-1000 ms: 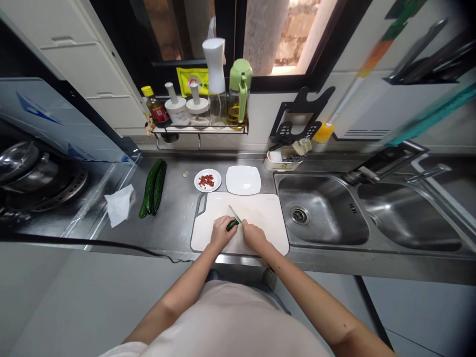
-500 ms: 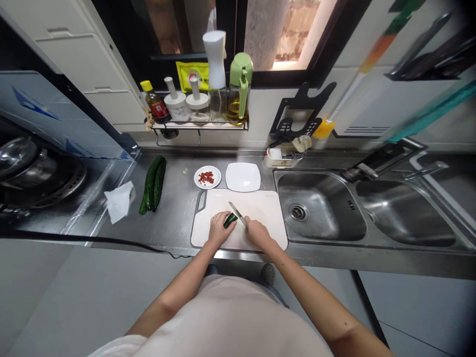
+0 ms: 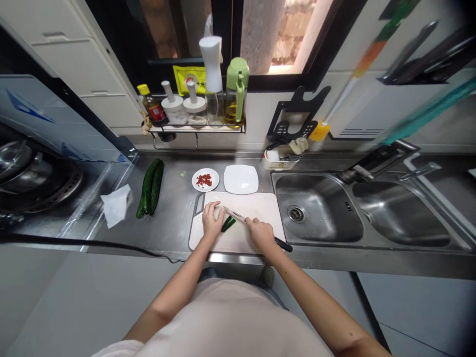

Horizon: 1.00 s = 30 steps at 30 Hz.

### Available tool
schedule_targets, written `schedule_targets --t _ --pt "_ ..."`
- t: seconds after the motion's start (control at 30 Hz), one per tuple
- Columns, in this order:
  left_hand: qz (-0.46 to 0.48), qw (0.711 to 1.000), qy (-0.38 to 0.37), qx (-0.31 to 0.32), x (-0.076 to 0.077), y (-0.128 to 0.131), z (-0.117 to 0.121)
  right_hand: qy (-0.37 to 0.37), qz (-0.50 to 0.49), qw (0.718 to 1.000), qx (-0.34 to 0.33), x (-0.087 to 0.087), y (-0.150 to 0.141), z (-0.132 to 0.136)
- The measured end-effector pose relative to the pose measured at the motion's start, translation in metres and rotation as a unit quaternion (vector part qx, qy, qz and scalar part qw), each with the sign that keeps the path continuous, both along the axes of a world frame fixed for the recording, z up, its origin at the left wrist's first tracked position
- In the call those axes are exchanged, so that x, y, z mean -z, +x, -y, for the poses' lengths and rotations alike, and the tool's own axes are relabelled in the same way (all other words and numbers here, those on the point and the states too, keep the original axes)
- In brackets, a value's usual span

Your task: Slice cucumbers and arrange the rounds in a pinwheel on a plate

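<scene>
On the white cutting board (image 3: 256, 203), a short piece of dark green cucumber (image 3: 228, 223) lies at a slant beside my left hand. My right hand (image 3: 261, 234) is closed around a kitchen knife (image 3: 236, 215), whose black handle sticks out behind the wrist. Its blade slants up and left over the cucumber piece, the tip close to my left thumb. My left hand (image 3: 211, 221) is off the cucumber, fingers curled toward the thumb at the blade's tip. Something pale shows between them, too small to name.
Behind the board stand a small plate of chopped red bits (image 3: 205, 180) and a white square plate (image 3: 241, 179). Two whole cucumbers (image 3: 150, 188) and a paper towel (image 3: 116, 206) lie left. The double sink (image 3: 320, 208) adjoins on the right; a seasoning rack (image 3: 197, 130) hangs above.
My left hand has let go of the cucumber piece and moved up and left to the knife's tip. The knife has turned to a flatter slant, and its black handle now shows.
</scene>
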<state>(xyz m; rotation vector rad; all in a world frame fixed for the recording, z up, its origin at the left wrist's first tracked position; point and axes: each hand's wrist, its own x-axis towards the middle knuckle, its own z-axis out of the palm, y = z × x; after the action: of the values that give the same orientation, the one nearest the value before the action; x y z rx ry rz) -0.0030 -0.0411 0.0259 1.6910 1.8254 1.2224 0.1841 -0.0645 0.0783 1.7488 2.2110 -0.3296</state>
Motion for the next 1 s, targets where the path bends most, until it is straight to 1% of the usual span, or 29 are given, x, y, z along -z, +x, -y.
schedule_targets --t 0.07,0.13,0.27,0.43,0.53,0.6,0.67,0.8,0.87,1.0 --pt "-0.033 0.999 -0.016 0.024 -0.008 0.001 -0.007 0.025 0.002 1.000 -0.005 0.002 0.004 0.000" --pt "-0.071 0.995 -0.041 0.064 -0.014 0.002 -0.013 0.049 -0.002 0.999 -0.013 0.003 0.009 0.001" --pt "-0.125 0.978 -0.092 0.141 -0.021 0.007 -0.019 0.088 -0.021 0.996 -0.024 0.004 0.016 0.003" --pt "-0.131 0.964 -0.139 0.186 -0.026 0.010 -0.021 0.134 -0.032 0.990 -0.042 0.003 0.022 0.006" --pt "-0.118 0.958 -0.170 0.201 -0.028 0.010 -0.023 0.143 -0.040 0.988 -0.052 0.002 0.024 0.006" --pt "-0.102 0.956 -0.187 0.201 -0.028 0.010 -0.025 0.142 -0.047 0.987 -0.055 0.002 0.024 0.006" --pt "-0.071 0.957 -0.200 0.199 -0.024 0.009 -0.028 0.138 -0.051 0.987 -0.057 0.003 0.024 0.006" --pt "0.033 0.960 -0.209 0.186 -0.009 0.005 -0.037 0.132 -0.053 0.988 -0.062 0.007 0.024 0.006" --pt "0.052 0.966 -0.208 0.147 0.000 0.000 -0.042 0.127 -0.053 0.989 -0.059 0.008 0.027 0.007" --pt "0.035 0.978 -0.203 0.043 0.014 -0.019 -0.053 0.122 -0.043 0.991 -0.042 0.011 0.036 0.008"
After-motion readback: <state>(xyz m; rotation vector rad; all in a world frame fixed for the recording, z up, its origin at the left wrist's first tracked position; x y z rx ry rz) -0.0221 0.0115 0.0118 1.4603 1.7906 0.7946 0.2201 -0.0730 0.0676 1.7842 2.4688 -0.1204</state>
